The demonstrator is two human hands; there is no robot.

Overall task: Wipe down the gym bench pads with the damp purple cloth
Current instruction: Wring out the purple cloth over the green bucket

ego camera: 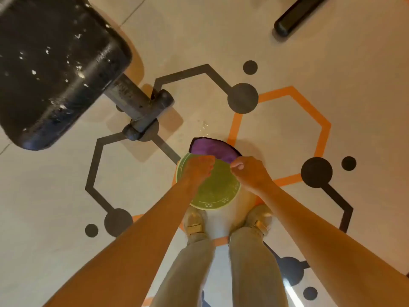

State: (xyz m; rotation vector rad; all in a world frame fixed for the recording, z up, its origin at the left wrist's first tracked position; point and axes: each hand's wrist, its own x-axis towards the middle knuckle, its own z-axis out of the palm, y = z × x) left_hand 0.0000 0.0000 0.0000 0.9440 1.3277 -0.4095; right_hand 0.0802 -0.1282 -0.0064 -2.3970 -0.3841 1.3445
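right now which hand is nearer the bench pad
Left. The left hand is over the green bowl on the side toward the bench pad; the right hand, also gripping the purple cloth, is farther away.

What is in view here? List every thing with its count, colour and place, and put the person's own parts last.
padded black gym bench pad: one, black with white flecks, upper left, raised above the floor.
dark metal bench frame with foot bar: one, dark grey, running from under the pad down to the floor.
damp purple cloth: one, purple, centre, held above the basin.
round green plastic basin: one, yellow-green, on the floor in front of the feet.
black cylindrical bar: one, black, top right.
tiled floor with hexagon lines and dots: beige, black and orange markings.
shoes: two, tan, bottom centre.
left hand: one, gripping the cloth.
right hand: one, pinching the cloth.
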